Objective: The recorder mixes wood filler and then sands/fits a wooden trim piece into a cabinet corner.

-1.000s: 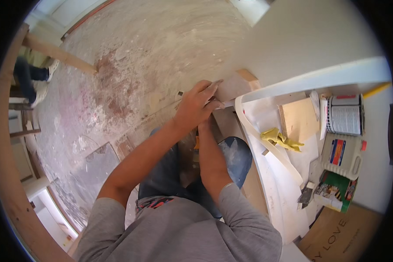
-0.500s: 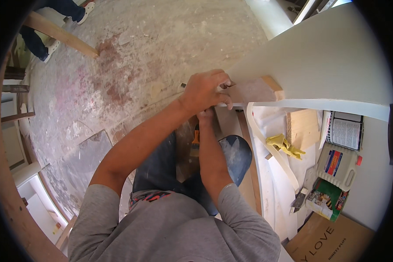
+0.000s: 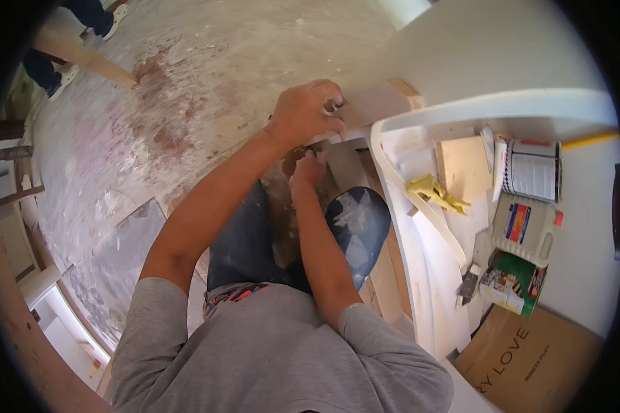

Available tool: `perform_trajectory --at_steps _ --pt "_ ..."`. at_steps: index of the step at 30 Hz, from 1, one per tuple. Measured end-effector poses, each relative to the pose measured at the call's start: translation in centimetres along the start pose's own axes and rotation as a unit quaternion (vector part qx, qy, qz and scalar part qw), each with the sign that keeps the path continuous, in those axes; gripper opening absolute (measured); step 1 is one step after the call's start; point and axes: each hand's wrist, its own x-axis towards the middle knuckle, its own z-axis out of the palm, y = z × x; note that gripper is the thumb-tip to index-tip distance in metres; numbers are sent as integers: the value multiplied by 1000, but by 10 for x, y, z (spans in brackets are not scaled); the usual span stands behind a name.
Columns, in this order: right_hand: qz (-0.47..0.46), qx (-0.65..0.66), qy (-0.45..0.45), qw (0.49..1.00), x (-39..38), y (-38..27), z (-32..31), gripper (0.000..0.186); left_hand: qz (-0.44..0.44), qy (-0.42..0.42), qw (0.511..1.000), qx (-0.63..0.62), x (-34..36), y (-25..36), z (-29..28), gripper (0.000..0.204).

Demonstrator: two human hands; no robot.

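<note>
My left hand (image 3: 306, 110) reaches across to the near end of a greyish-brown board (image 3: 375, 107) with a pale wood end strip. Its fingers and thumb curl around that end. The board lies along the lower edge of a large pale curved panel (image 3: 496, 58). Lower and closer to my body, my right hand (image 3: 308, 168) is closed beside a pale upright piece (image 3: 344, 165). What its fingers hold, if anything, is hidden. My knee (image 3: 358, 220) in paint-marked jeans is bent beneath my right forearm.
On the right a white-edged recess holds a yellow glove (image 3: 434, 191), a wood piece (image 3: 465, 167), a tin (image 3: 530, 171), a jug (image 3: 523, 227), a green box (image 3: 513, 282) and a carton (image 3: 530, 358). A wooden beam (image 3: 89, 58) and another person's legs (image 3: 93, 17) are at upper left.
The view has shifted. My right hand has come out from beneath my left wrist and sits lower, apart from it. The orange-handled tool seen by my knee is no longer clearly visible.
</note>
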Motion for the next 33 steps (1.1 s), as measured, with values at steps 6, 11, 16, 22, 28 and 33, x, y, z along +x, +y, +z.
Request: perform_trajectory --at_steps 6,11,16,22,28,33 --pt "10 -24 -125 992 -85 -115 30 66 -58 9 997 59 -26 -15 -18 45" --pt "-10 1 -153 988 -85 -149 21 68 -60 -1 995 83 -20 -1 -15 41" --pt "0 -21 -175 984 -92 -163 14 67 -56 1 993 104 -20 9 -15 35" --pt "-16 13 -161 987 -104 -188 9 69 -72 -12 993 88 -22 11 -15 34" --pt "-16 -40 -174 984 -109 -209 0 71 -78 -16 994 80 -17 18 -13 32" --pt "-142 -32 -168 975 -121 -228 -2 69 -92 -25 990 104 -18 13 -13 30"
